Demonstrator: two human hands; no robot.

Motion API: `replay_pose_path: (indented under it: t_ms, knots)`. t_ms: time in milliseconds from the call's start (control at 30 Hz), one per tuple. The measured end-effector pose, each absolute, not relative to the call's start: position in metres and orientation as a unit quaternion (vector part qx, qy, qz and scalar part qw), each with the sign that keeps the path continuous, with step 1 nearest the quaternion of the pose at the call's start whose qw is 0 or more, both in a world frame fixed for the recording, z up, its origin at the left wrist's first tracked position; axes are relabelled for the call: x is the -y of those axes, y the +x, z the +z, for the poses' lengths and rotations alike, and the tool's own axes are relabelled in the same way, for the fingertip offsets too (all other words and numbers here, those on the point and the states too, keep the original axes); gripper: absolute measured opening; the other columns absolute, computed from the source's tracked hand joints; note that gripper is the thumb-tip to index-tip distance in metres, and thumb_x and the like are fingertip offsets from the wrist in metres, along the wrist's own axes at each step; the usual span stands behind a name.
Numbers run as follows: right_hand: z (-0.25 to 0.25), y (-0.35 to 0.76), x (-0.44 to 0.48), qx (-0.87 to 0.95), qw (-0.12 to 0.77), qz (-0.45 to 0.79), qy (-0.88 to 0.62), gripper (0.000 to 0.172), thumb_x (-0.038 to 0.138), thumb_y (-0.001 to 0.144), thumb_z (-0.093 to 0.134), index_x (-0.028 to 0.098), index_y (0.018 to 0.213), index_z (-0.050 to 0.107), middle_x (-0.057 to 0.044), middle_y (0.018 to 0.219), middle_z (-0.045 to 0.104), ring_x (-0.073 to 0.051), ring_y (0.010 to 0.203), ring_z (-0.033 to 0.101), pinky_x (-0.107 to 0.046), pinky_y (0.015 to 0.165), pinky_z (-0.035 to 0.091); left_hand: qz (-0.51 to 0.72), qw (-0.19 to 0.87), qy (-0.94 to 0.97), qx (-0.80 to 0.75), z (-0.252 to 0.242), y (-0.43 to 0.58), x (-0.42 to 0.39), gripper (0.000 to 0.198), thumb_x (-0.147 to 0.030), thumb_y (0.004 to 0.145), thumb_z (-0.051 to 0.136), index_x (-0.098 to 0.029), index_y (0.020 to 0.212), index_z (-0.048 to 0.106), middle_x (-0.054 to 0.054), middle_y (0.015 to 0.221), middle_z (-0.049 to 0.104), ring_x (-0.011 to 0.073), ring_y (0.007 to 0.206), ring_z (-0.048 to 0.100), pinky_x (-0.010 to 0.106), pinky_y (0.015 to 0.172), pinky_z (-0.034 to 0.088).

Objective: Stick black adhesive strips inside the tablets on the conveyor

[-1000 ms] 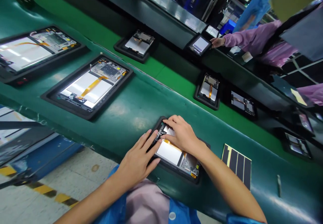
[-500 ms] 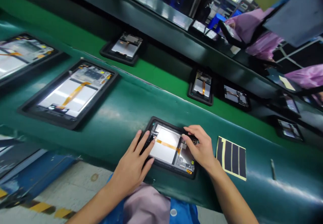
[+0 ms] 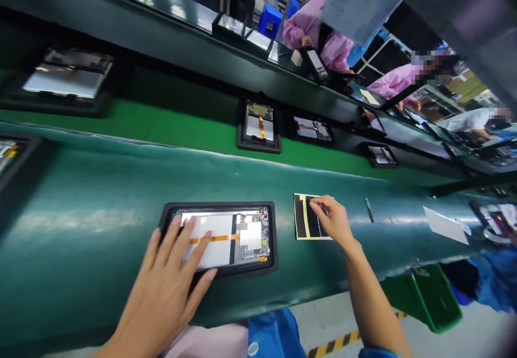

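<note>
A: Where is the work placed?

B: A coverless, white-and-silver tablet (image 3: pixel 226 251) is set in a black, rectangular, raised-rim tray (image 3: pixel 273 234), flat on the glossy dark-green bench (image 3: pixel 121 185). The left hand (image 3: pixel 163 277) is laid across the tablet's left end, fingers spread, nothing grasped.

A: And the right hand (image 3: pixel 333 220)?

B: It is held over a yellow-edged sheet (image 3: pixel 306 223) of long black strips (image 3: pixel 299 220), just right of the tray. Thumb and forefinger are brought together there; whether a strip is pinched between them cannot be told.

A: How is this best handled?

B: If a strip is to be lifted, a corner should probably be raised first and drawn back slowly at a low angle, so that creasing is avoided. Only light pressure should be applied by the left hand, since a flat orange ribbon cable (image 3: pixel 224 237) is reached by its forefinger.

A: And the surroundings?

B: A thin grey rod (image 3: pixel 369 210) and a white paper sheet (image 3: pixel 444 224) are laid farther right. Beyond, similar tablets (image 3: pixel 259 126) are carried on a brighter green belt (image 3: pixel 181 132). Across it, a co-worker's pink sleeve (image 3: pixel 307 16) is seen; below the bench, a green plastic bin (image 3: pixel 438 293).
</note>
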State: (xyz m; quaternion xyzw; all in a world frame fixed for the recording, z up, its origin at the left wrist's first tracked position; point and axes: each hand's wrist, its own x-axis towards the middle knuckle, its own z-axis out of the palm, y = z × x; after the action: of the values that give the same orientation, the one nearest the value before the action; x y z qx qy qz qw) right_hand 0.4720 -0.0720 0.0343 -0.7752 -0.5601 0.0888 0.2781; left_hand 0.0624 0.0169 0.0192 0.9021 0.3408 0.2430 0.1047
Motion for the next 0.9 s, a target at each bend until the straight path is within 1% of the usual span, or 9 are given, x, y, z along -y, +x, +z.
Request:
replay_pose_path:
  t_ms: [33,100,233,300,367,600,700,767,900]
  knots:
    - [0.032,0.476,0.069,0.567,0.26,0.097,-0.775,0.022,0.04,0.099,0.06,0.023,0.094,0.074,-0.005,0.091,0.073,-0.018,0.076,0.065,-0.033,0.073,0.052,0.243,0.111,0.91,-0.318,0.023,0.075,-0.019,0.052,-0.046,0.103,0.044,-0.019,0.146,0.055,0.016,0.167,0.034,0.0391,0.158,0.023,0.061,0.128,0.02]
    - [0.03,0.48,0.063,0.581,0.228,0.108,-0.774,0.02,0.038,0.099,0.059,0.024,0.094,0.073,-0.005,0.094,0.072,-0.018,0.078,0.065,-0.033,0.074,0.051,0.229,0.104,0.934,-0.253,0.027,0.103,-0.021,0.051,-0.051,0.104,0.044,-0.02,0.14,0.061,0.015,0.162,0.045,0.0367,0.156,0.029,0.057,0.128,0.021]
    - [0.032,0.481,0.049,0.612,0.167,0.115,-0.764,0.014,0.032,0.099,0.059,0.025,0.099,0.071,-0.005,0.103,0.071,-0.02,0.089,0.066,-0.032,0.079,0.051,0.187,0.097,0.968,-0.138,0.027,0.163,-0.019,0.053,-0.058,0.102,0.045,-0.023,0.137,0.064,0.012,0.156,0.053,0.0357,0.149,0.042,0.056,0.125,0.023]
    - [0.033,0.481,0.044,0.628,0.147,0.116,-0.755,0.011,0.029,0.099,0.06,0.025,0.1,0.07,-0.005,0.104,0.071,-0.021,0.095,0.066,-0.033,0.085,0.05,0.161,0.101,0.977,-0.095,0.025,0.19,-0.017,0.053,-0.057,0.102,0.046,-0.02,0.137,0.064,0.015,0.157,0.052,0.0371,0.148,0.044,0.058,0.123,0.024]
    - [0.034,0.48,0.041,0.636,0.138,0.116,-0.75,0.009,0.026,0.099,0.06,0.025,0.097,0.069,-0.005,0.101,0.07,-0.021,0.096,0.065,-0.034,0.087,0.049,0.144,0.104,0.982,-0.07,0.022,0.212,-0.016,0.054,-0.055,0.102,0.047,-0.016,0.137,0.063,0.017,0.156,0.052,0.0384,0.147,0.044,0.059,0.122,0.024]
    - [0.028,0.481,0.039,0.64,0.144,0.123,-0.745,0.017,0.028,0.101,0.057,0.024,0.085,0.061,-0.004,0.091,0.066,-0.02,0.088,0.063,-0.032,0.08,0.048,0.112,0.105,0.987,-0.056,0.01,0.253,-0.016,0.056,-0.054,0.103,0.047,-0.015,0.14,0.062,0.017,0.157,0.051,0.0365,0.149,0.042,0.057,0.123,0.023]
    - [0.028,0.482,0.041,0.641,0.156,0.133,-0.74,0.02,0.029,0.102,0.054,0.024,0.083,0.059,-0.003,0.088,0.065,-0.02,0.086,0.063,-0.032,0.08,0.048,0.104,0.106,0.987,-0.055,0.007,0.256,-0.017,0.058,-0.055,0.103,0.045,-0.014,0.141,0.062,0.018,0.157,0.051,0.0376,0.149,0.042,0.059,0.123,0.023]
    - [0.029,0.482,0.044,0.641,0.164,0.14,-0.736,0.019,0.03,0.102,0.053,0.024,0.084,0.058,-0.003,0.089,0.065,-0.02,0.086,0.063,-0.032,0.08,0.049,0.1,0.112,0.987,-0.058,0.006,0.256,-0.018,0.059,-0.056,0.103,0.045,-0.014,0.141,0.062,0.019,0.157,0.049,0.0393,0.148,0.042,0.06,0.122,0.023]
    - [0.033,0.482,0.055,0.64,0.181,0.154,-0.731,0.017,0.031,0.103,0.052,0.025,0.089,0.058,-0.004,0.099,0.067,-0.02,0.091,0.065,-0.033,0.084,0.05,0.1,0.123,0.985,-0.065,0.005,0.258,-0.02,0.061,-0.058,0.102,0.046,-0.014,0.141,0.062,0.022,0.158,0.047,0.0409,0.148,0.042,0.061,0.121,0.024]
